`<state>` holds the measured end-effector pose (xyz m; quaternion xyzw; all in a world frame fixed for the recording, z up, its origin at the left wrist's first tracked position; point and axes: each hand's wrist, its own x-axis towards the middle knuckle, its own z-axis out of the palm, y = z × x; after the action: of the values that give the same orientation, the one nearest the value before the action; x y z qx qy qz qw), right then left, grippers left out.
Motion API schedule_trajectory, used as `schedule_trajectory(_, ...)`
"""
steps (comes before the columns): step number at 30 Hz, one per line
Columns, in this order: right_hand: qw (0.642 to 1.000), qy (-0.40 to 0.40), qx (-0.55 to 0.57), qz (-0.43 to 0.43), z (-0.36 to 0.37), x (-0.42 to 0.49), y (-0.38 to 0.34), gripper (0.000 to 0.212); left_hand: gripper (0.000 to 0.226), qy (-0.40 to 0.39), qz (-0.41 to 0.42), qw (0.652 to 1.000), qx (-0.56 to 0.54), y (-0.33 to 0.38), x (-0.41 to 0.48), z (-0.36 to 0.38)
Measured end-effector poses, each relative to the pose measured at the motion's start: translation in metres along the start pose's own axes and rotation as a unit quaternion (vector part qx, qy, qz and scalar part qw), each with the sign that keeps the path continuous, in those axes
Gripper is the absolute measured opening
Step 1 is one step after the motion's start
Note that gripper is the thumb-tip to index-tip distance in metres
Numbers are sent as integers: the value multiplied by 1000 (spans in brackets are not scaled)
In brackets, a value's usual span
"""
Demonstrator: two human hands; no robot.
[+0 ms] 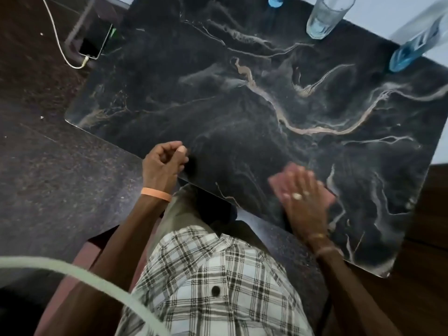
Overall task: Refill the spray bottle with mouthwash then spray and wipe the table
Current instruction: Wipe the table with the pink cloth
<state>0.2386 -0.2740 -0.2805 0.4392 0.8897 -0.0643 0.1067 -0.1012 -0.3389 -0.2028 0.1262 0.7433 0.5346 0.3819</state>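
My right hand (304,197) lies flat, fingers straight, pressing the pink cloth (278,182). It looks soft and light, so I'd push it under the palm. My left hand (162,163) is curled and empty.

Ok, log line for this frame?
phase: wiping | right hand: flat on pink cloth on table | left hand: curled, empty, near edge | blue bottle: far corner

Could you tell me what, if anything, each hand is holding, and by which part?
Nothing is gripped: the right hand presses flat on top of the cloth, and the left hand is curled, empty.
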Motion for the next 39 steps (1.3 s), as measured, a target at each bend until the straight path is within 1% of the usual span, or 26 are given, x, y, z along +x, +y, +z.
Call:
schedule_trajectory(1, 993, 4, 39, 113, 1, -25, 24, 63, 11, 1, 3, 1000, 1, 1, -1, 0)
schedule_trajectory(2, 970, 4, 87, 229, -1, -45, 40, 62, 12, 1, 4, 1000, 6, 1, 0, -1)
schedule_trajectory(3, 942, 11, 120, 315, -3, -59, 47, 60, 12, 1, 5, 1000, 8, -1, 1, -3)
schedule_trajectory(5, 897, 25, 166, 408, -3, -63, 40, 61, 11, 5, 5, 1000, 11, -3, 4, -8)
schedule_trajectory(6, 888, 31, 167, 428, -6, -57, 29, 61, 10, 13, 8, 1000, 14, -4, 5, -12)
schedule_trajectory(7, 889, 37, 158, 429, -9, -45, 14, 61, 11, 29, 15, 999, 19, -5, 9, -18)
schedule_trajectory(8, 899, 37, 142, 413, -9, -38, 1, 60, 12, 44, 19, 998, 35, -9, 9, -23)
schedule_trajectory(9, 919, 32, 123, 373, -8, -32, -13, 60, 14, 61, 21, 997, 52, -13, 11, -27)
schedule_trajectory(11, 965, -10, 83, 248, -5, -14, -46, 63, 19, 102, 12, 992, 76, -22, 18, -39)
schedule_trajectory(12, 979, -22, 71, 190, -4, -1, -64, 64, 23, 125, -5, 989, 81, -25, 21, -44)
schedule_trajectory(14, 993, -11, 73, 89, -6, 30, -106, 64, 32, 167, -36, 981, 88, -31, 28, -52)
schedule_trajectory(16, 996, 14, 86, -14, -9, 65, -143, 61, 44, 169, -83, 980, 69, -34, 39, -60)
schedule_trajectory(18, 990, 29, 82, -111, -11, 100, -177, 60, 69, 128, -151, 979, 55, -34, 49, -64)
schedule_trajectory(20, 971, 37, 81, -224, -16, 136, -214, 60, 100, 77, -197, 975, 69, -43, 62, -73)
schedule_trajectory(21, 964, 42, 78, -250, -22, 154, -236, 61, 114, 38, -199, 975, 87, -48, 70, -75)
schedule_trajectory(23, 972, 55, 82, -214, -38, 189, -279, 62, 127, -6, -157, 980, 122, -59, 80, -77)
schedule_trajectory(24, 971, 66, 65, -218, -44, 208, -297, 65, 123, 27, -141, 986, 89, -56, 88, -81)
schedule_trajectory(25, 956, 46, 38, -286, -48, 223, -308, 70, 109, 89, -172, 980, 35, -49, 98, -88)
schedule_trajectory(26, 918, 18, 1, -395, -46, 241, -315, 74, 93, 156, -199, 967, -10, -42, 110, -98)
schedule_trajectory(27, 877, -18, -25, -480, -48, 260, -321, 73, 82, 192, -224, 954, -50, -36, 122, -108)
schedule_trajectory(28, 850, -39, -40, -524, -53, 279, -329, 69, 75, 210, -237, 945, -78, -29, 131, -118)
schedule_trajectory(29, 836, -48, -46, -545, -56, 302, -336, 65, 72, 219, -239, 941, -98, -24, 143, -128)
schedule_trajectory(32, 817, -45, -69, -571, -73, 363, -373, 59, 70, 236, -222, 941, -97, -11, 175, -144)
schedule_trajectory(34, 826, -26, -71, -559, -88, 412, -383, 57, 68, 256, -210, 939, -98, -2, 196, -149)
schedule_trajectory(37, 884, 19, -5, -466, -112, 496, -355, 51, 55, 301, -209, 926, -85, 8, 225, -153)
schedule_trajectory(39, 928, 60, -18, -368, -129, 554, -303, 52, 51, 307, -192, 930, -67, 11, 235, -153)
